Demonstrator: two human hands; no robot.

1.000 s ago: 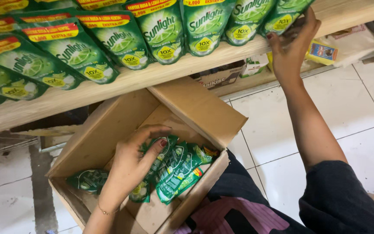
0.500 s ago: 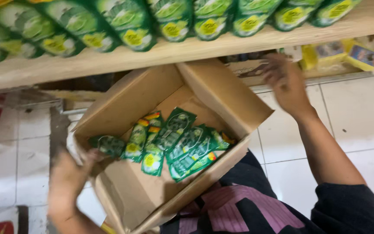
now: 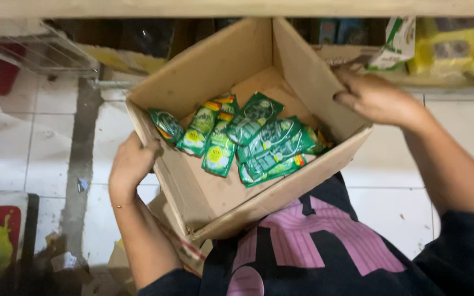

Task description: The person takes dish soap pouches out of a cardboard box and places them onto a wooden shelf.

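One open brown cardboard box (image 3: 215, 192) holds roughly seven green soap sachets (image 3: 259, 143); left hand (image 3: 131, 164) grips its left wall; right hand (image 3: 377, 100) clasps its right flap.

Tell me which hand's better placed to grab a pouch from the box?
Probably right. The right hand rests on the box flap beside the green pouches; the left hand grips the outer wall.

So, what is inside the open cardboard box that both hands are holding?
Green sachets lie loosely piled inside the cardboard box, on its bare bottom. Left hand and right hand grip opposite walls. Anything beneath the pile is hidden.
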